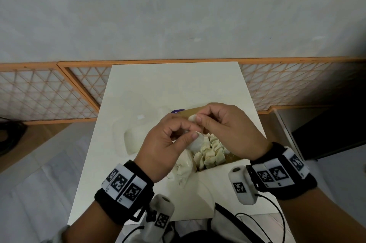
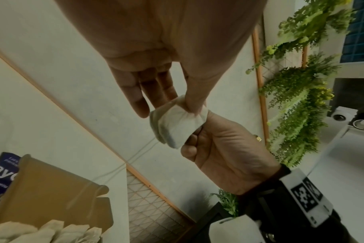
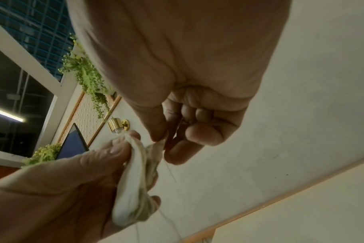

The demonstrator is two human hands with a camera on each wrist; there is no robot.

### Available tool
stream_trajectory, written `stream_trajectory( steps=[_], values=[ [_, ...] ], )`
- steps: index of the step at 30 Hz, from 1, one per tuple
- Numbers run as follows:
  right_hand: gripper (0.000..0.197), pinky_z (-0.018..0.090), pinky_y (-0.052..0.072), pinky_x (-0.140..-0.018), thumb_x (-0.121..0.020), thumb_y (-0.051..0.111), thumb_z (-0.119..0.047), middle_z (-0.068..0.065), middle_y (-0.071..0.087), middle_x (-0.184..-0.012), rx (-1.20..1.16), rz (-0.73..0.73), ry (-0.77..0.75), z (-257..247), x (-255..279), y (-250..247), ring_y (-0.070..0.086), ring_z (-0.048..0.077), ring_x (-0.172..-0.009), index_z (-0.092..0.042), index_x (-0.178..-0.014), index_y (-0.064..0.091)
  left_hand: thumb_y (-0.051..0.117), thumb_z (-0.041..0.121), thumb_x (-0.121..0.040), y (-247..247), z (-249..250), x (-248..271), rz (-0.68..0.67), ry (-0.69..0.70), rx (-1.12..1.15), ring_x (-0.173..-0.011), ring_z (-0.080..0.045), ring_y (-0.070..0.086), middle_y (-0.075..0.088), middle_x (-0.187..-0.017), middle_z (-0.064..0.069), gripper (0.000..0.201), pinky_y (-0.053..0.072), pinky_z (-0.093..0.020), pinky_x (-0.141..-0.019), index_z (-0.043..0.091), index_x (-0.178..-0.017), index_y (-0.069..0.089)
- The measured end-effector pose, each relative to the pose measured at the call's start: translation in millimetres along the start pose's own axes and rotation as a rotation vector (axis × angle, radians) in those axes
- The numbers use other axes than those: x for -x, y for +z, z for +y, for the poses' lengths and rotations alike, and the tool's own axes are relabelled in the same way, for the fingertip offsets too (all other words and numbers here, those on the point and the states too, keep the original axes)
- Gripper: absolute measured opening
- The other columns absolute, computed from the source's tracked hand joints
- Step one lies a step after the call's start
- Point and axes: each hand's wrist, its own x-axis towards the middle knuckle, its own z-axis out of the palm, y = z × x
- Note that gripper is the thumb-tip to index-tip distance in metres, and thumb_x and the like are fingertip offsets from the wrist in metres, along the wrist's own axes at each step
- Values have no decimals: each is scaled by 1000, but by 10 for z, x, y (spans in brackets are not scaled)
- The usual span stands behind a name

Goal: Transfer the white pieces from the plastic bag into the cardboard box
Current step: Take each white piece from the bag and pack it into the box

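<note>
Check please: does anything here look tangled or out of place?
Yes. Both hands pinch one clump of white pieces above the cardboard box: left hand, right hand. Thin threads trail from the clump, so the pieces look tangled together.

Right hand (image 3: 177, 92) and left hand (image 3: 58, 185) pinch white pieces (image 3: 135, 184) (apparently several, stacked).

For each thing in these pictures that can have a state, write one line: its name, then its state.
Cardboard box: open, flap up, rows of white pieces inside.
Plastic bag: crumpled on the table against the box, some pieces inside.
White pieces in hand: held above the box, not yet placed.
Left hand: grips the pieces.
Right hand: pinches their top edge.
</note>
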Motion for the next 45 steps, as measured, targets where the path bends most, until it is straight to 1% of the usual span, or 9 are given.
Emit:
stream_trajectory(
  steps=[4, 6, 13, 21, 25, 29, 34, 40, 45],
  values=[
    [16, 16, 51, -69, -103, 63, -13, -9, 72, -78, 16, -71, 12, 48, -28, 42, 66, 3, -71, -12, -93, 75, 75, 15, -94, -18, -74, -3, 19, -12, -5, -113, -18, 67, 65, -115, 9, 19, 57, -32, -95, 33, -96, 79],
    [19, 13, 50, -68, -106, 58, -12, 0, 73, -82, 27, -110, 34, 52, -30, 65, 66, 3, -70, -8, -96, 74, 75, 18, -93, -15, -110, -12, 31, -10, -11, -116, -22, 66, 67, -113, 10, 14, 57, -38, -98, 30, -98, 79],
    [28, 11, 39, -59, -110, 50, -21, 3, 70, -75, 157, -179, 57, 32, -32, 67, 62, -2, -62, -8, -97, 71, 73, 19, -91, -29, -234, -15, 88, -3, -55, -94, -25, 69, 67, -103, -1, 17, 58, -48, -85, 34, -98, 79],
    [15, 41, 51, -67, -105, 60, -16, 15, 66, -86, 18, -249, 66, 20, -44, 24, 64, 32, -76, -20, -109, 74, 70, 16, -97, -6, -277, -56, 131, 13, -115, -79, -27, 68, 73, -97, 3, 19, 59, -50, -75, 34, -103, 75],
    [11, 40, 46, -68, -99, 70, -20, 21, 66, -86, -41, -277, 81, 85, -57, -29, 54, 25, -72, -26, -106, 75, 72, 22, -97, 7, -261, -149, 153, -36, -78, -80, -32, 69, 68, -93, 1, 31, 61, -57, -73, 36, -123, 64],
    [14, 37, 52, -70, -96, 74, -19, 4, 71, -78, -6, -225, 68, 143, -98, -101, 60, 16, -70, -30, -104, 75, 74, 20, -96, 52, -247, -244, 145, -35, -108, -78, -14, 69, 73, -86, 4, 6, 59, -36, -74, 22, -95, 69],
    [4, 18, 38, -56, -97, 73, -16, -19, 56, -58, 40, -170, 72, 274, -137, -176, 46, 2, -53, -19, -95, 75, 74, 19, -95, 176, -253, -358, 128, -9, -130, -78, -11, 68, 73, -86, 7, 6, 53, -20, -73, 20, -92, 70],
    [8, 46, 56, -73, -97, 73, -16, 5, 75, -85, 36, -32, 76, 486, -95, -502, 68, 31, -77, -22, -101, 77, 76, 26, -94, 213, -532, -344, 131, -136, -152, -71, -3, 61, 73, -90, 9, 5, 49, -16, -69, 26, -94, 71],
    [12, 19, 49, -73, -94, 75, -26, -12, 72, -94, 192, 52, 165, 894, 95, -804, 64, 8, -79, -37, -97, 76, 73, 31, -95, 83, -1082, -36, 63, -385, -439, -67, -2, 61, 71, -91, 16, 8, 49, -16, -65, 34, -89, 68]
  ],
)
